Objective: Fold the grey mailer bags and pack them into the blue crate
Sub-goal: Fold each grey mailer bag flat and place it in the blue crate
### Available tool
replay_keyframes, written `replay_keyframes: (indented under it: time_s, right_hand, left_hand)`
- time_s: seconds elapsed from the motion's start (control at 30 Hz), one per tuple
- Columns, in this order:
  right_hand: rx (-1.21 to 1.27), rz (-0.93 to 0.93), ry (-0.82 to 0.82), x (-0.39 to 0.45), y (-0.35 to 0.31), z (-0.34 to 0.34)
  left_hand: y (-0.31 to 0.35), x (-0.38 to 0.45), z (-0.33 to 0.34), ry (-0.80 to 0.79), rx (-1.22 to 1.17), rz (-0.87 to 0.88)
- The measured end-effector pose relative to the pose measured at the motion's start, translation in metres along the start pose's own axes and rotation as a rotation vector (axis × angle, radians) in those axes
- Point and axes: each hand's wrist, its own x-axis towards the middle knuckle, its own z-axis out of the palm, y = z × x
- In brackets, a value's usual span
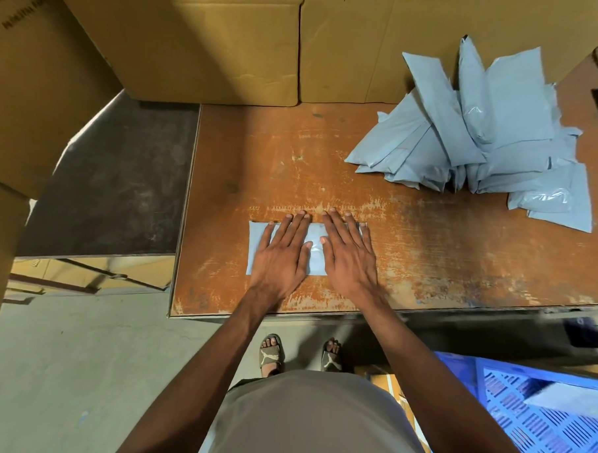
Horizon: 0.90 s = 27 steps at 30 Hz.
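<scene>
A folded grey mailer bag (257, 245) lies flat on the worn brown table (443, 253) near its front edge. My left hand (281, 256) and my right hand (349, 256) both press on it side by side, fingers straight and spread, covering most of it. A heap of several grey mailer bags (483, 131) sits at the table's far right. The blue crate (529, 418) stands on the floor at the lower right, below the table, with one grey mailer bag (571, 397) inside it.
Large cardboard boxes (209, 41) stand along the back of the table and at the left. A dark lower surface (111, 184) adjoins the table's left side. My sandalled feet (271, 355) stand on the concrete floor under the front edge.
</scene>
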Motion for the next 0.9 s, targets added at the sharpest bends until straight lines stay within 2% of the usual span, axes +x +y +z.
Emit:
replay_keyframes:
  time_s: [0.23,0.37,0.9]
  right_hand:
    - [0.18,0.004,-0.022,-0.001,0.01,-0.007]
    - [0.107,0.065,0.042,-0.012,0.024,-0.015]
    - [0.03,0.084,-0.018,-0.019,0.034,-0.008]
  left_hand:
    - [0.003,0.0,-0.007,-0.024,-0.036,-0.006]
    - [0.023,0.006,-0.015,0.009,-0.093,0.024]
    - [0.034,0.009,0.011,0.02,-0.041,0.065]
